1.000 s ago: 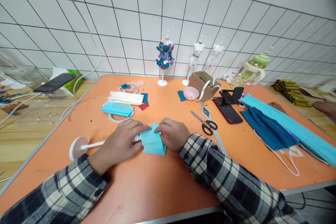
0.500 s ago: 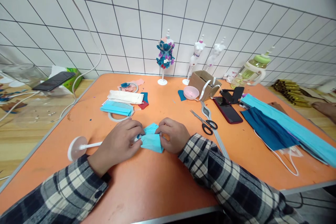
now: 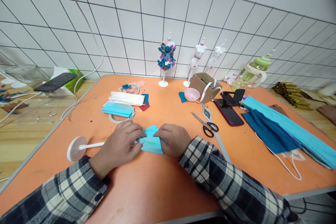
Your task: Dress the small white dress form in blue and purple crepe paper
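Note:
A small white doll mannequin lies on its side in front of me, its round stand (image 3: 77, 148) to the left and its body mostly hidden by my left hand and the cloth. My left hand (image 3: 123, 143) is closed around the mannequin's body, fingertips at the left edge of a light blue piece of fabric (image 3: 152, 145). That fabric lies over the mannequin, with a loose flap towards the back. On the other side, my right hand (image 3: 173, 140) pinches the fabric's right edge between thumb and fingers.
Scissors (image 3: 206, 125) and a grey zipper strip (image 3: 220, 143) lie to the right, near a phone (image 3: 229, 112). Folded fabrics (image 3: 118, 109) sit at back left. Behind stand a dressed mannequin (image 3: 167, 56), a pink bowl (image 3: 191, 94) and a cardboard box (image 3: 203, 84). Another person's hand (image 3: 328, 113) shows far right.
Both hands keep their places around the fabric. The right fingers have shifted slightly along its edge, and the fabric looks a little flatter. The view has tilted slightly.

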